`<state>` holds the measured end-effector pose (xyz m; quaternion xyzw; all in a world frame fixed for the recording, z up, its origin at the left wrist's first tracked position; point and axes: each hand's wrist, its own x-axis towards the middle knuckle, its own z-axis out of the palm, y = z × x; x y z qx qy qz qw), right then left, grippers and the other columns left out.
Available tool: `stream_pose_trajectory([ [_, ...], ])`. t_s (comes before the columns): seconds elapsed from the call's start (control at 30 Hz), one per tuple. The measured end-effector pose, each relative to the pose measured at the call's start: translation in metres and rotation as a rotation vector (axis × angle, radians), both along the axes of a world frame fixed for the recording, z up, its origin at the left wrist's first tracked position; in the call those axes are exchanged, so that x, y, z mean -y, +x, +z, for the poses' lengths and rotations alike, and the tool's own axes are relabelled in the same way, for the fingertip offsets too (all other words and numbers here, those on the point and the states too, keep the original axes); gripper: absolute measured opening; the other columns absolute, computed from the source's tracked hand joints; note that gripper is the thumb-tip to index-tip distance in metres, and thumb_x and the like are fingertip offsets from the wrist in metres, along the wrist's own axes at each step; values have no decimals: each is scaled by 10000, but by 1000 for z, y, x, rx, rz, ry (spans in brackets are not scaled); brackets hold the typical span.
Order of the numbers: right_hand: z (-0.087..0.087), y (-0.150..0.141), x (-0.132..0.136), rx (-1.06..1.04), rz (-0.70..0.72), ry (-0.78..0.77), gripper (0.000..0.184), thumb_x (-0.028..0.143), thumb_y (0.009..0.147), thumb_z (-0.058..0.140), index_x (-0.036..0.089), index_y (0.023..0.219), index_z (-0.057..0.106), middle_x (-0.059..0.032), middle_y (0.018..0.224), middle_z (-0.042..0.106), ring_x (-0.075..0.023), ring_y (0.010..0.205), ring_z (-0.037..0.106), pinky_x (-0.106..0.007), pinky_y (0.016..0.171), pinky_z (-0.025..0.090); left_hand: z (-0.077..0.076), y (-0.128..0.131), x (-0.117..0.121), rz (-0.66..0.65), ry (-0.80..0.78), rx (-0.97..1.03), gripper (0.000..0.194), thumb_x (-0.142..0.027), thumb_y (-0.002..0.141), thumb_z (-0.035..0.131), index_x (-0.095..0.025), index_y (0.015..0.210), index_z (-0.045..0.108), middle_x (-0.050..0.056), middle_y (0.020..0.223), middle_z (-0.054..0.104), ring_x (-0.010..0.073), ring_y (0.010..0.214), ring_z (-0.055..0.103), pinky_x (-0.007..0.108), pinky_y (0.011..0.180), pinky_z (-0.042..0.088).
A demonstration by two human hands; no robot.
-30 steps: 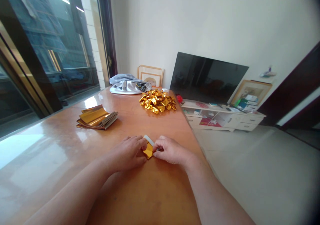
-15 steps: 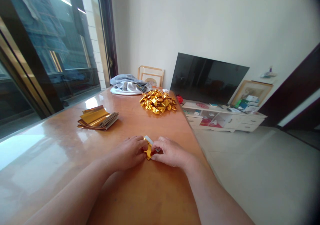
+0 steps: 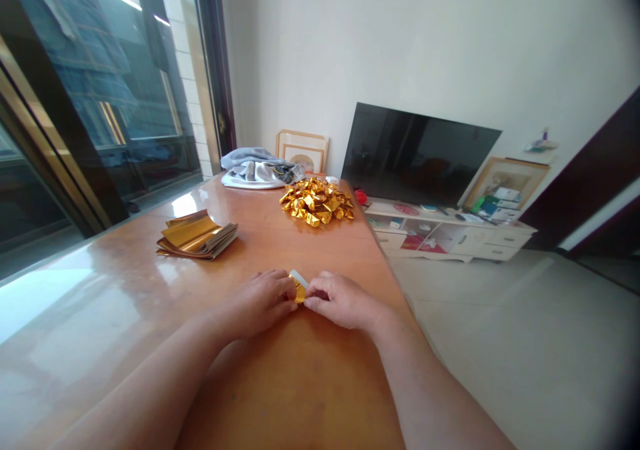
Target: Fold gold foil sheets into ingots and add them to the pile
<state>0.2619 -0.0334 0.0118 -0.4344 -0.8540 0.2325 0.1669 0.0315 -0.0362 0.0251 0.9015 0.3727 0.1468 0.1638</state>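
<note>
Both my hands meet over the wooden table, holding one small sheet of gold foil paper [image 3: 300, 293] with a pale underside showing at its far edge. My left hand [image 3: 267, 301] has its fingers closed on the paper's left side. From the right, my right hand [image 3: 340, 301] pinches the other side between thumb and fingers. Much of the sheet is hidden by the fingers. Farther off on the table lies a heap of folded gold paper pieces [image 3: 317, 203]. To the left is a stack of gold foil sheets [image 3: 197, 235], some curled.
The glossy wooden table [image 3: 300, 390] ends at a right edge beside my right forearm. Folded clothes [image 3: 260, 169] lie at its far end. Beyond stand a television [image 3: 420, 153] and a white cabinet [image 3: 465, 242]. A glass door [image 3: 100, 103] is on the left.
The near end of the gold paper has been folded up, so less gold shows between my hands. My right fingertips have shifted slightly. The heap and the stack stay put.
</note>
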Motion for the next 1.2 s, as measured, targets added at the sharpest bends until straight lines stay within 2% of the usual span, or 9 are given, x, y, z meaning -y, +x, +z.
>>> stream_pose_trajectory([
  [0.13, 2, 4, 3, -22, 2, -42, 126, 211, 788, 709, 216, 913, 700, 0, 891, 609, -135, 782, 558, -217, 676, 397, -1, -1, -2, -29, 24, -4, 219, -305, 979, 448, -236, 936, 652, 37, 974, 618, 174, 883, 588, 273, 790, 434],
  [0.27, 3, 5, 3, -8, 28, -39, 115, 174, 778, 699, 216, 884, 716, -7, 906, 609, -140, 813, 567, -220, 709, 405, 1, 1, -1, -16, 21, -41, 220, -297, 964, 465, -238, 910, 670, 40, 950, 613, 173, 870, 591, 279, 809, 437],
  [0.4, 2, 3, 1, -4, 6, -37, 91, 217, 788, 720, 215, 878, 712, -7, 908, 598, -137, 805, 567, -227, 721, 407, 5, 2, 3, 17, -5, -59, 116, -319, 850, 619, -242, 918, 673, 32, 985, 610, 192, 913, 591, 289, 817, 443],
  [0.5, 0, 3, 0, -4, -9, -25, 80, 237, 808, 709, 212, 884, 706, -7, 912, 596, -135, 800, 565, -231, 723, 405, 7, 3, 4, 22, -14, -72, 176, -327, 777, 692, -247, 932, 671, 29, 1019, 609, 213, 968, 582, 303, 841, 444],
  [0.67, -2, 4, -1, -11, -2, -9, 112, 177, 811, 654, 218, 906, 696, -4, 912, 601, -132, 800, 567, -225, 702, 400, 4, 3, 2, 9, -6, -52, 100, -312, 854, 625, -254, 922, 670, 25, 1011, 615, 204, 962, 581, 295, 819, 435],
  [0.83, 2, 4, 3, 6, -9, 7, 209, 176, 762, 683, 228, 963, 661, 2, 915, 598, -139, 787, 549, -221, 661, 383, -2, 0, -1, 15, -2, -30, 181, -374, 942, 535, -251, 968, 665, 36, 1020, 621, 204, 965, 579, 293, 813, 432],
  [1.07, 0, 1, 2, 64, -34, 29, 131, 298, 803, 719, 218, 898, 675, -14, 926, 595, -145, 814, 550, -239, 717, 386, -6, 2, -5, -9, 30, -14, 290, -390, 1006, 408, -271, 1043, 671, 42, 1019, 627, 195, 950, 586, 298, 851, 428],
  [1.2, -4, -1, -1, 61, -36, 59, 79, 283, 862, 651, 210, 872, 680, -17, 909, 600, -139, 816, 557, -241, 732, 386, -2, 3, -3, -16, 38, -24, 246, -373, 983, 456, -282, 1052, 674, 35, 1041, 636, 202, 959, 589, 302, 846, 429],
])
